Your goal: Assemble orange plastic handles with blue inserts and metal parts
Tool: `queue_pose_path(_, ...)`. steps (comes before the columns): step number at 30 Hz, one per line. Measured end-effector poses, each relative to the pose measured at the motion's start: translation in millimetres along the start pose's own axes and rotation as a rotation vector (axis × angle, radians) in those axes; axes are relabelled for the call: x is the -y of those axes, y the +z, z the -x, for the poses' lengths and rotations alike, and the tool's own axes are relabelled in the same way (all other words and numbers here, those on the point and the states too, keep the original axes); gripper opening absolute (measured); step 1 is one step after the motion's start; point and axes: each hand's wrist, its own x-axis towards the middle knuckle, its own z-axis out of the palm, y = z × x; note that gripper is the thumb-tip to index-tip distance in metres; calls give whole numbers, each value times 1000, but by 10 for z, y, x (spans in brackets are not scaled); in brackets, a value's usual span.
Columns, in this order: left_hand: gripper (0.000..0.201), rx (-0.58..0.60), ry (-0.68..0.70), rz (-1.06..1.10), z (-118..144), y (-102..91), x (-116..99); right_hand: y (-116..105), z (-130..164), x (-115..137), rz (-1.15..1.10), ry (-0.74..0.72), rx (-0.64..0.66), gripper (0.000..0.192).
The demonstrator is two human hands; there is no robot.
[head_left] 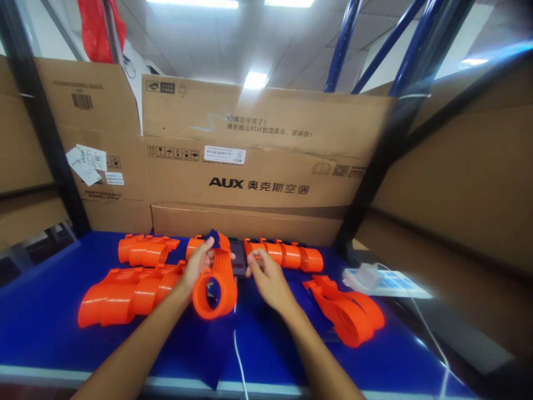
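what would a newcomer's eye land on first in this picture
Probably the bright orange plastic piece with a round ring held in the left hand, near the middle of the view. Next, the similar orange pieces lying to both sides on the vivid blue tabletop. Behind them, the tall brown cardboard panel stands out with its bold black AUX lettering.

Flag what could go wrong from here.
1. Only the left hand holds the orange holder, near its top, with the right hand apart from it; it might swing or slip.
2. The white cable crosses the table's front edge between the forearms, so an arm could snag it.
3. The loose orange piece beside the right forearm could get bumped.
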Motion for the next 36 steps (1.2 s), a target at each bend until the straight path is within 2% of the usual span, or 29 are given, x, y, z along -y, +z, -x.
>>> queue_pose_path(2,49,-2,39,83,-18,-56,-73,19,61,41,170,-65,167,23)
queue_pose_path(5,49,-6,92,126,-9,-59,-130,100,171,121,339,-178,369,37)
queue_pose_path(9,51,9,92,108,30,-2,-118,209,263,143,374,-262,435,41)
queue_pose_path(12,50,4,88,92,36,7,-97,225,259,110,307,-259,439,39)
queue_pose_path(14,50,-12,82,85,24,-9,-88,195,228,89,220,-219,433,35)
queue_pose_path(17,49,-17,95,86,-6,-35,-80,97,149,66,32,-132,408,19)
queue_pose_path(19,50,10,94,80,-12,-34,-71,15,85,51,-97,-73,352,11)
queue_pose_path(21,53,72,50,60,6,-9,-48,-57,30,38,-200,-31,221,11)
queue_pose_path(24,49,189,-90,-11,69,53,22,-107,-14,38,-296,29,-17,16)
queue_pose_path(26,44,237,-152,-83,110,94,83,-100,-15,61,-337,73,-98,20)
queue_pose_path(29,45,229,-133,-134,136,139,156,-60,0,119,-401,88,-100,29)
queue_pose_path(32,43,179,-91,-80,123,163,168,-22,12,162,-489,81,-60,37)
queue_pose_path(36,40,128,-90,17,81,150,144,23,21,152,-490,83,-30,32)
